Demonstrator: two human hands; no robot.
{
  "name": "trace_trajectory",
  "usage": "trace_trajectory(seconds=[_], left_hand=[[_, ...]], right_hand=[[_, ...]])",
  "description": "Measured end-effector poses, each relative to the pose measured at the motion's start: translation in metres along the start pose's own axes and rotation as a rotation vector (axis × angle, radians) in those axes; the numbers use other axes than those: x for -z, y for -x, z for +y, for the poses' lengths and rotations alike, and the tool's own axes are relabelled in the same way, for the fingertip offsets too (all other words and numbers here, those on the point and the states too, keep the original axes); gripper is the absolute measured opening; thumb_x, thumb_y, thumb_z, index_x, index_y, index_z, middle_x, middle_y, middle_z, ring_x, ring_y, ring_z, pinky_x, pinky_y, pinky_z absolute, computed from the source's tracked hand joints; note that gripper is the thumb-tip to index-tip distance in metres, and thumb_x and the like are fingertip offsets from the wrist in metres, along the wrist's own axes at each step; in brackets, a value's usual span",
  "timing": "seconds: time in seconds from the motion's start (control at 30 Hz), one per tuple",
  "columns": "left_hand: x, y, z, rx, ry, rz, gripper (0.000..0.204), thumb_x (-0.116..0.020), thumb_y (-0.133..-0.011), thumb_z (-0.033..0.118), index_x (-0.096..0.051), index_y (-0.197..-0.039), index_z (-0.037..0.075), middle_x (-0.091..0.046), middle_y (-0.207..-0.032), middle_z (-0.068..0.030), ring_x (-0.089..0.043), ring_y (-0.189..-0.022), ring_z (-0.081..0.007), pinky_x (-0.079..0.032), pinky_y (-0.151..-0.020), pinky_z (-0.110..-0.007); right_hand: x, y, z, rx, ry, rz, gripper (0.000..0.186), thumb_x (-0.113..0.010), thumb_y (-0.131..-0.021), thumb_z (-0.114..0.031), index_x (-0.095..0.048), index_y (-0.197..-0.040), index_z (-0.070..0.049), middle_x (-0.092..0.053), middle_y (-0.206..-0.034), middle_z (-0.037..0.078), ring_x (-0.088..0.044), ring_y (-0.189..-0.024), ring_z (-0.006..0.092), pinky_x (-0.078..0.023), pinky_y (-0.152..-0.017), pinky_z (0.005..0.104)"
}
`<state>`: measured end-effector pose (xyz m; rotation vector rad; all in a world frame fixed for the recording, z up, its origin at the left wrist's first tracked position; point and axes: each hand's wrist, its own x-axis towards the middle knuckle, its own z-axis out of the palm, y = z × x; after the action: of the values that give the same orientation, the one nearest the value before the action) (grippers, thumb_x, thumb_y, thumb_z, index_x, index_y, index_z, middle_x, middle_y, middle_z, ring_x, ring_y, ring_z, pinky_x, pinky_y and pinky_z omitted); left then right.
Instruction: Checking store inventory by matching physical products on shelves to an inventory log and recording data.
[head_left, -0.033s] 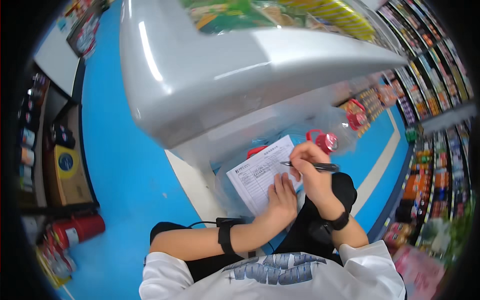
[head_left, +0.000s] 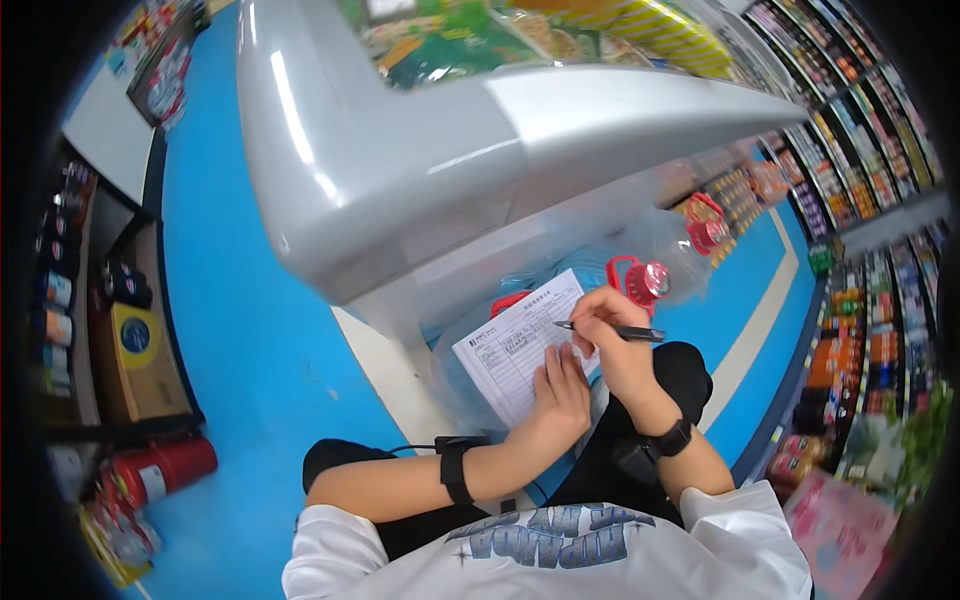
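Note:
A printed form sheet with handwriting [head_left: 505,385] rests on large clear water jugs [head_left: 655,285] with red caps and handles. My left hand [head_left: 560,400] lies on the lower right part of the sheet, fingers stretched out flat and holding it down. My right hand [head_left: 615,340] grips a dark pen [head_left: 635,333], its tip over the written rows near the sheet's upper right. I am crouched low, my black-clad knees below the sheet.
A silver chest freezer [head_left: 390,170] with packaged food stands directly ahead. At left are a low shelf unit [head_left: 135,355] and red fire extinguishers [head_left: 165,465] on the blue floor [head_left: 240,370]. Tall stocked shelves [head_left: 855,350] line the right side, with cartons of bottles beside the jugs.
The view has shifted slightly, and my right hand with the pen sits very slightly further left on the sheet. Otherwise both hands look the same.

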<state>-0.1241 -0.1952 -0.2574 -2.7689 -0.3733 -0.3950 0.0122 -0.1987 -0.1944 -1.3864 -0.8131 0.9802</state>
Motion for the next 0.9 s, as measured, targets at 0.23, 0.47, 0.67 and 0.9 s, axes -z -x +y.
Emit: trace_trajectory(seconds=[0.23,0.47,0.67,0.9], left_hand=[[-0.011,0.014,-0.017,-0.043,0.128,0.117,0.038,-0.056,-0.084,0.014,-0.061,-0.113,-0.010,-0.062,-0.118,-0.0306,-0.062,-0.114,-0.0421,-0.055,-0.089,-0.039],[-0.018,0.014,-0.012,-0.022,0.149,0.170,0.032,-0.056,-0.084,0.013,-0.063,-0.110,-0.005,-0.064,-0.111,-0.0210,-0.063,-0.112,-0.0349,-0.051,-0.095,-0.037],[-0.017,0.017,-0.011,0.022,0.201,0.159,0.029,-0.058,-0.085,0.010,-0.064,-0.110,-0.004,-0.065,-0.110,-0.0188,-0.063,-0.111,-0.0363,-0.053,-0.093,-0.039],[0.000,0.007,-0.009,0.044,0.263,0.150,0.029,-0.063,-0.079,0.001,-0.062,-0.107,-0.007,-0.065,-0.112,-0.0217,-0.064,-0.106,-0.0406,-0.055,-0.082,-0.041]], right_hand=[[-0.020,-0.003,0.032,0.014,0.111,0.148,0.005,-0.062,-0.077,0.000,-0.060,-0.080,-0.001,-0.059,-0.073,0.001,-0.052,-0.063,0.0071,-0.041,-0.058,0.0225],[-0.020,-0.013,0.058,0.074,0.183,0.253,0.006,-0.063,-0.073,-0.007,-0.058,-0.072,-0.005,-0.054,-0.065,-0.002,-0.049,-0.061,0.0068,-0.039,-0.055,0.0249],[-0.018,-0.015,0.065,0.084,0.148,0.176,0.013,-0.066,-0.072,-0.012,-0.057,-0.068,-0.003,-0.053,-0.060,0.001,-0.049,-0.060,0.0097,-0.041,-0.055,0.0304],[-0.015,-0.017,0.059,0.126,0.123,0.229,0.019,-0.065,-0.071,-0.014,-0.054,-0.066,0.001,-0.057,-0.058,0.016,-0.055,-0.053,0.0271,-0.044,-0.054,0.0383]])
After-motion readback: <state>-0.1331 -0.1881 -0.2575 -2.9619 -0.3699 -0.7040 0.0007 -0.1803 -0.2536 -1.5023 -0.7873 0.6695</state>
